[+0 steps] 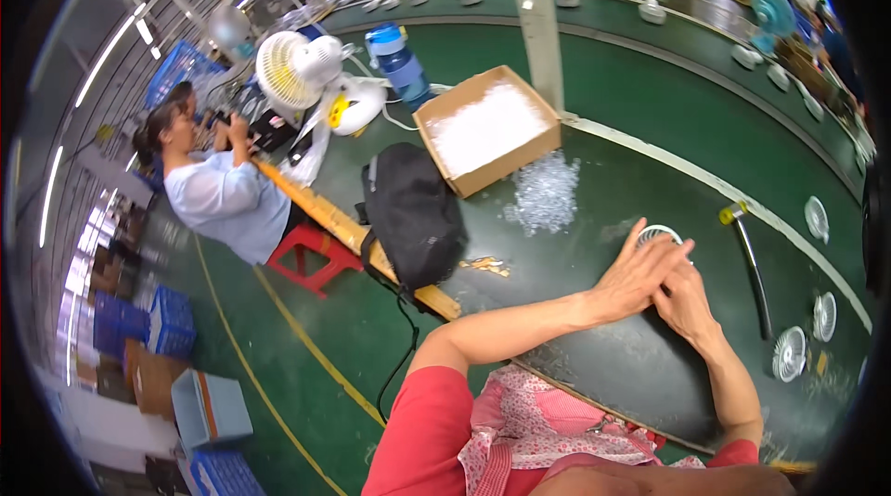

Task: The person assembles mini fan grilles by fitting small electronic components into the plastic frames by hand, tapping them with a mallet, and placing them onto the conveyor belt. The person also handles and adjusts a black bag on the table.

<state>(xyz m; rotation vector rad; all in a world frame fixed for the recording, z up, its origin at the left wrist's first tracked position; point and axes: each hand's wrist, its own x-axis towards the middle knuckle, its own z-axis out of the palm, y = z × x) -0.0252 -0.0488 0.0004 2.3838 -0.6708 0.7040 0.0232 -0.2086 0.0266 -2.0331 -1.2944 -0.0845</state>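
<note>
Head view: at far left, a seated co-worker (227,204) in a pale top, on a red stool (311,259). Next, on the dark bench (575,371), a white fan (283,69), then a blue bottle (399,67) and, nearer, a slumped black bag (413,218). Right of that, an open cardboard box (515,159) heaped with small white pieces (487,129), with clear bits (546,194) scattered just beside. Then left hand (634,281), extended from lower left, stretched rightward and lapped across the other hand. Just beyond, on the side away from the body, a white round grille (657,232), partly covered, visible only along its far arc, so without any long axis to read. Seemingly nearer the left fingers than the right. Next, right hand (685,296), angled up from lower right, curled close beneath the left. Both together at the grille; cannot tell whether clamped on it or merely resting against it. Further right, well apart, a yellow-headed mallet (754,273), then two white round pieces (789,354) near each other.
</note>
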